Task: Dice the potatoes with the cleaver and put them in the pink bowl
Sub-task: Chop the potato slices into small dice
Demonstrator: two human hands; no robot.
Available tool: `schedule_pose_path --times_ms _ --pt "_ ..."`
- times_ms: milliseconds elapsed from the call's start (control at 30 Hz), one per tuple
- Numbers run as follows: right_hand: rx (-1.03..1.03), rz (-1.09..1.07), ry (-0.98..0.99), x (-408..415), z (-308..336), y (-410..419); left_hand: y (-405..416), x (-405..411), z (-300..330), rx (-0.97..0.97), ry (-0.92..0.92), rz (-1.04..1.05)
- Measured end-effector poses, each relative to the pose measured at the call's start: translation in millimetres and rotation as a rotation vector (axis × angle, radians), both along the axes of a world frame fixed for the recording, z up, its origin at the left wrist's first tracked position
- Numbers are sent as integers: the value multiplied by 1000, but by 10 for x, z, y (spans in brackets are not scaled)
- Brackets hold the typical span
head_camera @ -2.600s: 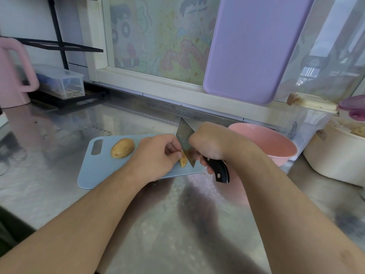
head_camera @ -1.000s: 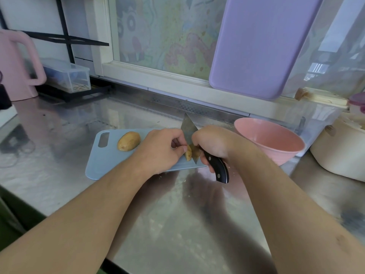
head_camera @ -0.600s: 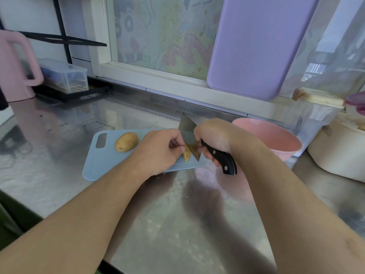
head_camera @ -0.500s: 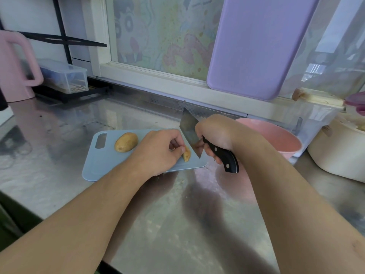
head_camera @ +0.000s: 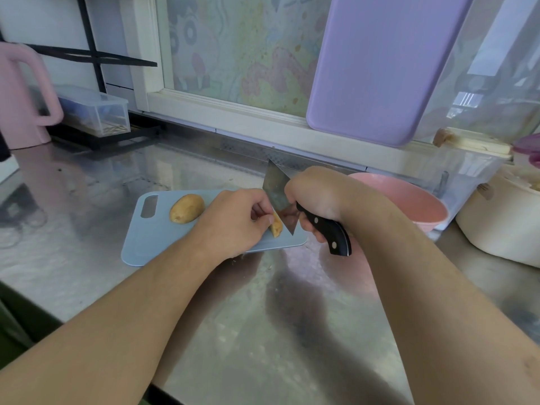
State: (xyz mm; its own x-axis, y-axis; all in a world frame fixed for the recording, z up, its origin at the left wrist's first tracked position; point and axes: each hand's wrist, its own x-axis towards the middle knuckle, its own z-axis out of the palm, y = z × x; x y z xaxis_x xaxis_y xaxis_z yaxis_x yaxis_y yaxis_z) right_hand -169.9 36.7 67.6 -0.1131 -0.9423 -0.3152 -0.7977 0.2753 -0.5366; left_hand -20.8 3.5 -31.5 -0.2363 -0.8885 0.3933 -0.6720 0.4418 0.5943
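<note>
A steel counter (head_camera: 263, 331) runs below a window with a cartoon-printed pane (head_camera: 233, 48). A lilac board (head_camera: 380, 62) leans against it. A pink jug (head_camera: 23, 97) and a clear lidded box (head_camera: 93, 111) sit far left; a cream pot (head_camera: 502, 217) stands far right.

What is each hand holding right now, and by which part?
Right hand grips the cleaver by its black handle. Left hand pins the cut potato piece at its near end with the fingertips.
</note>
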Motion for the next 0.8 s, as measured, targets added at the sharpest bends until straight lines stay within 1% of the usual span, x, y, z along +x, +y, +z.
schedule_pose_path --times_ms 233,500,600,800 --pt "28 31 13 42 4 49 -3 -1 6 -3 -20 6" --pt "-23 66 35 37 -55 58 1 -20 19 15 -21 12" --pt "-5 76 55 35 -52 55 3 -30 32 20 -29 16" --pt "19 84 30 -15 -43 68 2 -25 69 37 -41 16"
